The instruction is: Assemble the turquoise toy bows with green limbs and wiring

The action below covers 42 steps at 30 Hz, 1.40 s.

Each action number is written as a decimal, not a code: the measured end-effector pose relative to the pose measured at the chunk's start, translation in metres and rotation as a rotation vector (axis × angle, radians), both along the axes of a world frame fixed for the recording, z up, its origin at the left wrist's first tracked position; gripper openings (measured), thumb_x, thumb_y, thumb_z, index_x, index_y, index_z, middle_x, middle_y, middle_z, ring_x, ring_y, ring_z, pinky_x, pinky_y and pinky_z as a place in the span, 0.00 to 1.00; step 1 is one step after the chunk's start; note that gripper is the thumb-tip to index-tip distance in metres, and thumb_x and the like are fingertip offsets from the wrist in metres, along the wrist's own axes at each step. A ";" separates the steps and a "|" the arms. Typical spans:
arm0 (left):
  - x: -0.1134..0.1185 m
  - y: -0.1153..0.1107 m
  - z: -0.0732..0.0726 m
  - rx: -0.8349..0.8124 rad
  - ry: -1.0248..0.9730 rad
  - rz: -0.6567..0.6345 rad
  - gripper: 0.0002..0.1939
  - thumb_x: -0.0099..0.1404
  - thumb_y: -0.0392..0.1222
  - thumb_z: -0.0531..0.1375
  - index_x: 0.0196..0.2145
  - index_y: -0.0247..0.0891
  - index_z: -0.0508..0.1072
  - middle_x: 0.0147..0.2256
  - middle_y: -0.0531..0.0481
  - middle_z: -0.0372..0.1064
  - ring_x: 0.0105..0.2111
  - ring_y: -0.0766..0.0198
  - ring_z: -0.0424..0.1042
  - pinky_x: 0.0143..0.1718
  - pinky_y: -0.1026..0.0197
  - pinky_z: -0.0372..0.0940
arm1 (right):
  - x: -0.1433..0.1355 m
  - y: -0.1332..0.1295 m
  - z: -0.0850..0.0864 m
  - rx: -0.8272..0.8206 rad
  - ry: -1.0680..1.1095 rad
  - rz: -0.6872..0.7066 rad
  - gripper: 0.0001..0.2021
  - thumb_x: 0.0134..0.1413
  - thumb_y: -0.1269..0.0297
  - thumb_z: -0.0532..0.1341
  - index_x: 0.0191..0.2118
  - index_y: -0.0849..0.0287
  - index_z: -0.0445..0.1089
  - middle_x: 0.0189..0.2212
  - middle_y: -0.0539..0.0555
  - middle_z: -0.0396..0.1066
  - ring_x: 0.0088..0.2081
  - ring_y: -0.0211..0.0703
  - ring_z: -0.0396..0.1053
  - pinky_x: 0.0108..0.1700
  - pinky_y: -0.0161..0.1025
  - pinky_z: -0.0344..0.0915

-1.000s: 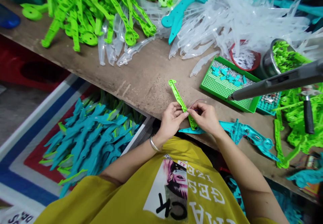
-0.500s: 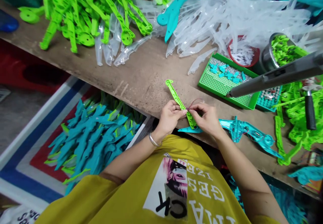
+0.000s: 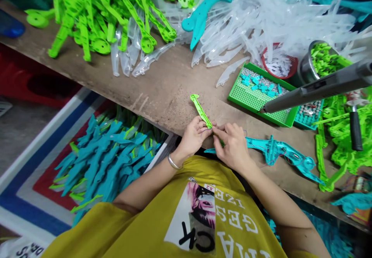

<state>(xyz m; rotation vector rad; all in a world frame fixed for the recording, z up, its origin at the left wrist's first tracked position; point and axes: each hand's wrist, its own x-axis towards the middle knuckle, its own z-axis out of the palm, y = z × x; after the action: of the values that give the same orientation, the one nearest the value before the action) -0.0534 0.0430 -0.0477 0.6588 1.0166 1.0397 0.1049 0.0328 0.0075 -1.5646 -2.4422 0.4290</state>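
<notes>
At nine o'clock, below the bench edge, a bin of finished teal-and-green plastic toy blades [image 3: 101, 155] is heaped on a striped mat. At eleven o'clock a pile of bright green plastic handle halves [image 3: 95, 14] lies on the brown wooden bench [image 3: 162, 83], with a few clear plastic blade pieces [image 3: 124, 58] just beside it.

Near the centre, the left hand [image 3: 193, 136] pinches the slim bright green plastic handle strip [image 3: 201, 111] at its lower end, thumb and fingers pressed together on it; the strip's hooked tip points toward eleven o'clock and lies low over the bench. The right hand [image 3: 231, 145] meets it from the other side, fingertips closed on the same lower end, where a thin wire seems to run, though what exactly they pinch is hidden by the fingers. Under the hands, reaching toward three o'clock, a teal plastic handle half with wires and small parts inside [image 3: 276, 153] lies open on the bench.

Judging from this, the piece is mid-assembly: the green strip is not yet joined to the teal half, and large stocks of parts remain.

At one o'clock sit a big heap of clear plastic blades [image 3: 276, 18], a green perforated plastic tray of small teal bits [image 3: 255, 95], and a grey metal bar [image 3: 319, 87] crossing at two o'clock.
</notes>
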 end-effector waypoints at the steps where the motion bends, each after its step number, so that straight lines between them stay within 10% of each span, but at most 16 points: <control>1: -0.001 0.000 0.001 0.009 0.007 -0.017 0.28 0.58 0.39 0.73 0.51 0.38 0.66 0.47 0.43 0.79 0.46 0.60 0.80 0.54 0.56 0.70 | -0.004 -0.005 0.001 0.018 -0.070 0.023 0.16 0.66 0.65 0.57 0.55 0.60 0.76 0.42 0.61 0.76 0.42 0.53 0.66 0.41 0.49 0.57; 6: -0.004 0.001 0.002 0.010 -0.009 -0.061 0.28 0.57 0.38 0.73 0.51 0.38 0.65 0.51 0.40 0.77 0.47 0.58 0.80 0.56 0.54 0.70 | -0.010 -0.009 0.007 0.014 -0.207 0.060 0.20 0.67 0.64 0.56 0.59 0.68 0.72 0.42 0.65 0.73 0.42 0.56 0.64 0.42 0.51 0.60; 13: -0.004 0.002 -0.002 0.045 -0.037 -0.036 0.28 0.55 0.36 0.72 0.51 0.39 0.66 0.46 0.46 0.77 0.45 0.61 0.78 0.48 0.60 0.70 | 0.003 0.033 0.019 -0.043 0.239 0.269 0.21 0.65 0.71 0.56 0.62 0.62 0.68 0.42 0.60 0.67 0.42 0.49 0.66 0.46 0.46 0.68; 17: -0.007 0.004 -0.003 0.080 -0.064 -0.043 0.34 0.55 0.33 0.70 0.56 0.43 0.62 0.48 0.48 0.76 0.47 0.61 0.77 0.44 0.63 0.70 | -0.002 0.048 0.016 -0.105 0.315 0.432 0.12 0.67 0.70 0.56 0.48 0.59 0.76 0.39 0.58 0.69 0.37 0.44 0.68 0.40 0.40 0.67; 25: -0.009 0.012 0.001 0.013 -0.187 0.087 0.29 0.54 0.31 0.67 0.52 0.41 0.65 0.52 0.48 0.73 0.46 0.64 0.76 0.49 0.59 0.70 | 0.005 0.082 0.013 -0.220 0.403 0.213 0.07 0.60 0.73 0.60 0.39 0.60 0.76 0.34 0.54 0.78 0.35 0.41 0.73 0.40 0.38 0.66; 42: -0.004 0.026 0.004 -0.005 -0.113 0.132 0.28 0.51 0.34 0.72 0.46 0.39 0.64 0.42 0.52 0.75 0.35 0.69 0.76 0.38 0.65 0.72 | -0.009 0.100 0.003 -0.214 0.313 0.300 0.09 0.58 0.74 0.62 0.39 0.60 0.80 0.34 0.55 0.77 0.37 0.43 0.73 0.42 0.38 0.65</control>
<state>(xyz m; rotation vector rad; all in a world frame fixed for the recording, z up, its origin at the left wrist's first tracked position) -0.0573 0.0685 -0.0442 0.5277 0.9735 1.1761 0.0955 0.1326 0.0100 -1.0932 -2.4434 0.9376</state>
